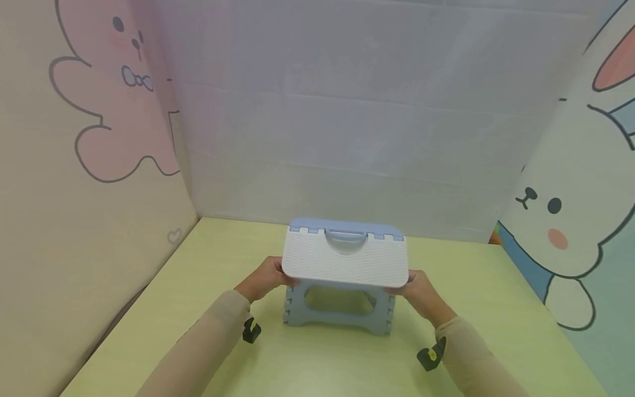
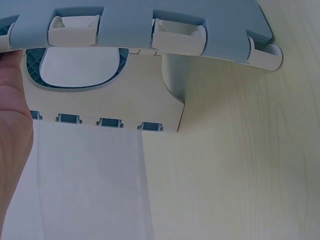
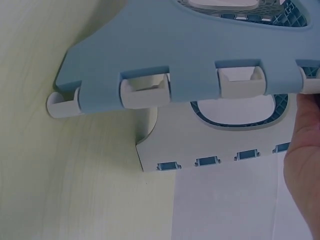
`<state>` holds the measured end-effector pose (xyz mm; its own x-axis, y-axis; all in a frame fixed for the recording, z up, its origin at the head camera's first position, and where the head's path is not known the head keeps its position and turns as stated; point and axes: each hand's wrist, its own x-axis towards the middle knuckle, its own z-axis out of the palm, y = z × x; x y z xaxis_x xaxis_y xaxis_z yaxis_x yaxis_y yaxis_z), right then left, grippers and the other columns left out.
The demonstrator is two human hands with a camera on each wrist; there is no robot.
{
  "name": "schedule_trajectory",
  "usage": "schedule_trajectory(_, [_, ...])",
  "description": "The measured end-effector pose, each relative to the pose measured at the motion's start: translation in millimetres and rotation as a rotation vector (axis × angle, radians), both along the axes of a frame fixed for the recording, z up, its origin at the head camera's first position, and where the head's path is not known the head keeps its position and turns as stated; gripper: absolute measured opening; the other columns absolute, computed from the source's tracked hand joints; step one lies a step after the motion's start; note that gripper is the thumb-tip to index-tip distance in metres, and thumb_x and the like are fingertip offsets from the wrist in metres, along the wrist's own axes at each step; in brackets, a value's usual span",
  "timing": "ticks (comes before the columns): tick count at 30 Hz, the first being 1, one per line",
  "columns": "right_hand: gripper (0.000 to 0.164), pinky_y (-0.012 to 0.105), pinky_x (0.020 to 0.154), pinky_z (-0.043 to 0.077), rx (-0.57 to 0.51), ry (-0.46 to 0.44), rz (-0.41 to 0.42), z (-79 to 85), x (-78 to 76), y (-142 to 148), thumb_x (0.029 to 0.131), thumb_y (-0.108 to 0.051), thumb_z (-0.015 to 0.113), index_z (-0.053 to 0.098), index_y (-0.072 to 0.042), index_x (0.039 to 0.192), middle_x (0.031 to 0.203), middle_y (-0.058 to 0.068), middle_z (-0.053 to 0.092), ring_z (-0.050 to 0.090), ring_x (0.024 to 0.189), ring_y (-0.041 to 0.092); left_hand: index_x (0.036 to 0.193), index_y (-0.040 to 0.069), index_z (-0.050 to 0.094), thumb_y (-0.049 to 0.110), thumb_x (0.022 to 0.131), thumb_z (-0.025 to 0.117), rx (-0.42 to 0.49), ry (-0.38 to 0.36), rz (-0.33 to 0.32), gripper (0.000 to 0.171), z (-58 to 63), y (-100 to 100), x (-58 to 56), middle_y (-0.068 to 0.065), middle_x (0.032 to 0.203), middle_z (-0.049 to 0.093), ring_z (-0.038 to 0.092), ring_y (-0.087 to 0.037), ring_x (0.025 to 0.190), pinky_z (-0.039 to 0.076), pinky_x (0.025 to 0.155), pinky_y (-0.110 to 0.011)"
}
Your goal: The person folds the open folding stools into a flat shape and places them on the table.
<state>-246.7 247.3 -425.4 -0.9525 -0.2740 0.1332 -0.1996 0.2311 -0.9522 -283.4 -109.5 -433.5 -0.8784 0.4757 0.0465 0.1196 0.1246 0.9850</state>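
A folding step stool [image 1: 342, 262] stands unfolded on the pale yellow table, its white textured top tilted toward me. Along the top's far side runs a blue strip [image 1: 302, 223] with a carry handle [image 1: 345, 237]. My left hand [image 1: 268, 277] grips the left end of the top, and my right hand [image 1: 420, 290] grips the right end. The fingertips are partly hidden under the edge. Below, a light blue leg panel [image 1: 327, 318] has a large oval opening. Both wrist views show the hinged leg panels [image 2: 125, 30] close up, with the right hand [image 3: 304, 155] at the frame's edge.
The table [image 1: 188, 309] extends around the stool on all sides. A pale sheet-covered wall [image 1: 357, 132] rises behind it. Side walls carry a pink bear drawing [image 1: 124, 110] on the left and a white rabbit drawing [image 1: 580, 209] on the right.
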Motion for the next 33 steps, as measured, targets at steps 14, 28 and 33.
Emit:
schedule_trajectory(14, [0.037,0.034,0.088,0.048,0.002,0.004,0.008,0.0,0.8,-1.3,0.079,0.002,0.067,0.058,0.020,0.109,0.106,0.016,0.069,0.062,0.094,0.005,0.116,-0.013,0.060,-0.008,0.081,0.065,-0.006,0.017,-0.021,0.036,1.6,-1.0,0.8,-0.024,0.120,0.061,0.060,-0.029,0.108,0.047,0.093,-0.049])
schedule_trajectory(28, [0.037,0.026,0.084,0.049,0.001,0.000,0.018,0.2,0.5,0.4,0.078,0.004,0.065,0.055,0.024,0.108,0.106,0.019,0.068,0.062,0.093,0.004,0.119,-0.013,0.059,-0.009,0.081,0.065,-0.001,0.001,-0.037,0.038,0.4,-0.4,-1.7,-0.024,0.122,0.060,0.058,-0.031,0.110,0.046,0.094,-0.050])
schedule_trajectory(33, [0.037,0.025,0.083,0.049,-0.031,-0.018,0.028,0.7,0.0,0.3,0.077,0.004,0.066,0.056,0.023,0.107,0.104,0.012,0.070,0.063,0.092,0.005,0.119,-0.013,0.058,-0.009,0.082,0.064,-0.009,-0.010,-0.031,0.038,1.1,-0.7,-1.1,-0.025,0.124,0.059,0.057,-0.034,0.113,0.044,0.096,-0.053])
